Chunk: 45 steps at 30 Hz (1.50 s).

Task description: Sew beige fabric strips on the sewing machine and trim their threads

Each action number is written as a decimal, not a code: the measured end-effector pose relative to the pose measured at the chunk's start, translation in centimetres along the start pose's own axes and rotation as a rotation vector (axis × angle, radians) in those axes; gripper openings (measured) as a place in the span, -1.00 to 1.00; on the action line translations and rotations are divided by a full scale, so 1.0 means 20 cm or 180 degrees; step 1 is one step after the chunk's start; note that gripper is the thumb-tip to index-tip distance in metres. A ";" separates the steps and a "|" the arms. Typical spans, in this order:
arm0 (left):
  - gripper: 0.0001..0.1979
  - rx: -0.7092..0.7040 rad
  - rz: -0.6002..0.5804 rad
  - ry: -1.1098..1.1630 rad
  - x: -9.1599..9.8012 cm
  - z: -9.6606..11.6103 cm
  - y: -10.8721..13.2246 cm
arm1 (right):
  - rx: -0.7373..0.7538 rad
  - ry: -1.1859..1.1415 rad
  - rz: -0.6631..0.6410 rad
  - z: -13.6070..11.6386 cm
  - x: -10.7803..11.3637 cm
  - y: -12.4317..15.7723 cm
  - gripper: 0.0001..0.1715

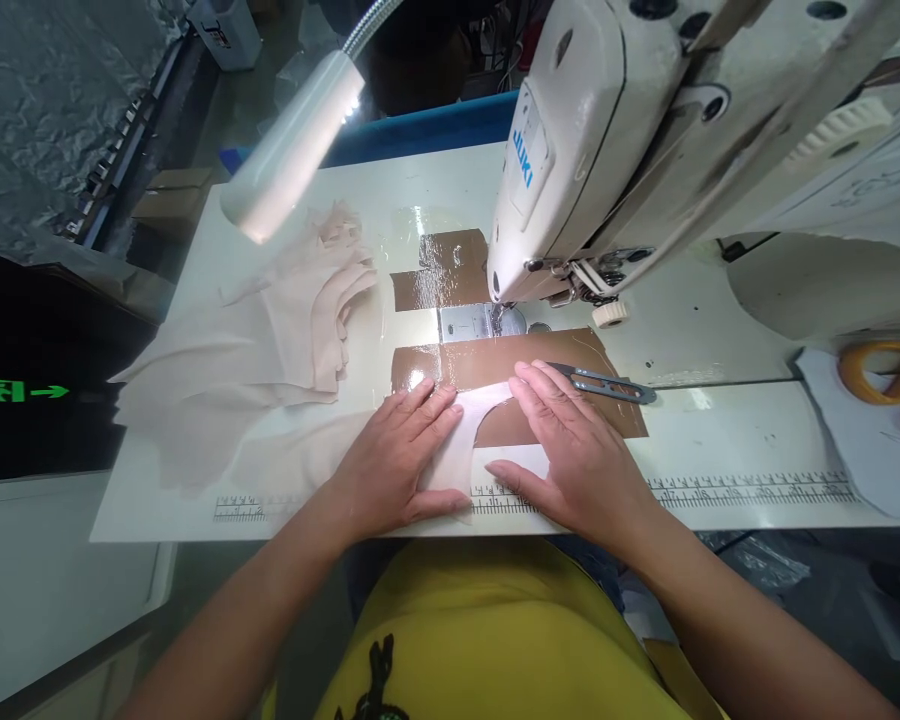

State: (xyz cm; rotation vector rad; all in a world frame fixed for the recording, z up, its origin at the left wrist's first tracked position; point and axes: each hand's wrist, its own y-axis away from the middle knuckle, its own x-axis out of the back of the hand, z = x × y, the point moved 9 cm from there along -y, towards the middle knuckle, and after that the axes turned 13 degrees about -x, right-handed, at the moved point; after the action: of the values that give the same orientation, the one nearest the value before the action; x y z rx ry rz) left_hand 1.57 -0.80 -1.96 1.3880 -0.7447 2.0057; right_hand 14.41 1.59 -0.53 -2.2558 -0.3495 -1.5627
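Note:
My left hand [397, 455] lies flat with fingers stretched out on a pale beige fabric piece [461, 420] on the sewing table. My right hand [570, 440] rests flat beside it, fingers extended over the same fabric's right edge and the brown tape patch [495, 362]. Both hands sit just in front of the needle plate [480, 322] of the white sewing machine [607, 140]. Metal thread snips [607, 383] lie just beyond my right fingertips.
A pile of beige fabric pieces [270, 330] lies at the left of the table. A gooseneck lamp [292, 150] hangs over it. A printed ruler [750, 490] runs along the table's front edge. Orange-handled scissors [885, 370] lie at far right.

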 end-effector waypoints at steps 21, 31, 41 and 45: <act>-0.26 -0.0276 0.0403 -0.0067 0.07 0.05 0.01 | 0.0611 -0.0392 0.0238 0.01 0.08 0.08 -0.62; -0.50 0.0091 -0.0005 -0.0245 0.01 0.09 0.06 | 0.1191 -0.0509 -0.0313 -0.22 0.01 0.15 -0.66; -0.68 0.0565 0.0343 0.0359 0.20 0.02 -0.02 | 0.1137 -0.0726 -0.0351 -0.16 0.04 0.16 -0.79; -0.76 0.0837 0.0208 0.0333 0.19 -0.09 -0.18 | 0.1145 -0.0798 -0.0345 -0.15 0.05 0.15 -0.82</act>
State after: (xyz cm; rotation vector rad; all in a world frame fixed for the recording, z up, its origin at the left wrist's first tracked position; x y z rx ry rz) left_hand 2.09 3.50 1.54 1.4039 -0.4994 2.2732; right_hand 13.46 -2.51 0.83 -2.1720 -0.7676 -1.1511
